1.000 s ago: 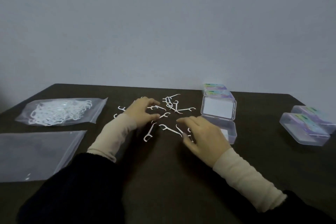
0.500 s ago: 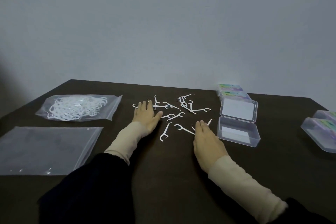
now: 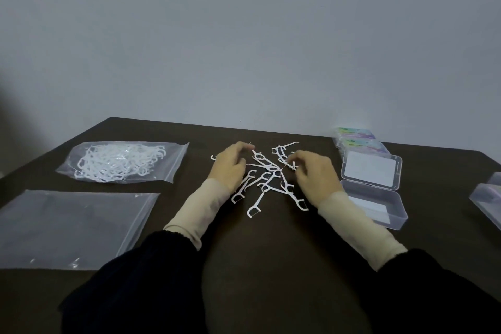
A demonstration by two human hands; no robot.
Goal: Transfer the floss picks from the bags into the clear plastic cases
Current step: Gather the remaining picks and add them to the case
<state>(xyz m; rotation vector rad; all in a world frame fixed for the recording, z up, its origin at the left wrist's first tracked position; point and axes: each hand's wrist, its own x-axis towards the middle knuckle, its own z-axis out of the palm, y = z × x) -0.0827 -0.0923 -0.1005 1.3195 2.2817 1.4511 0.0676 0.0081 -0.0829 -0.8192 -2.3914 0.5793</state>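
Nearest the camera, two dark sleeves with cream cuffs reach out over a dark brown tabletop [image 3: 257, 266]. At about 9 o'clock lies a flat, empty clear bag [image 3: 67, 228], its zip edge toward the middle.

Farther out, at the centre, a loose heap of white floss picks [image 3: 267, 179] lies on the tabletop between the two hands. The left hand [image 3: 230, 165] sits at the heap's 9 o'clock side, fingers curved inward with the tips against the picks; the right hand [image 3: 314, 175] sits at its 3 o'clock side, fingers curled toward the heap. Whether either hand actually pinches a pick I cannot tell.

Just beside the right hand, at 3 o'clock, an open clear case [image 3: 379, 206] lies with its lid [image 3: 371, 171] tipped back. At the frame's right edge another clear case [image 3: 488, 198] is partly cut off.

Farther still, at 10 o'clock, a sealed bag [image 3: 122, 161] holds a mass of picks. At 1 o'clock, behind the open lid, two closed cases with coloured labels [image 3: 357, 138] stand together. Beyond the tabletop rises a plain grey wall [image 3: 244, 35].

Half a second ago both hands lay flat with straight fingers, wider apart; now they have drawn together and the picks are bunched more tightly.
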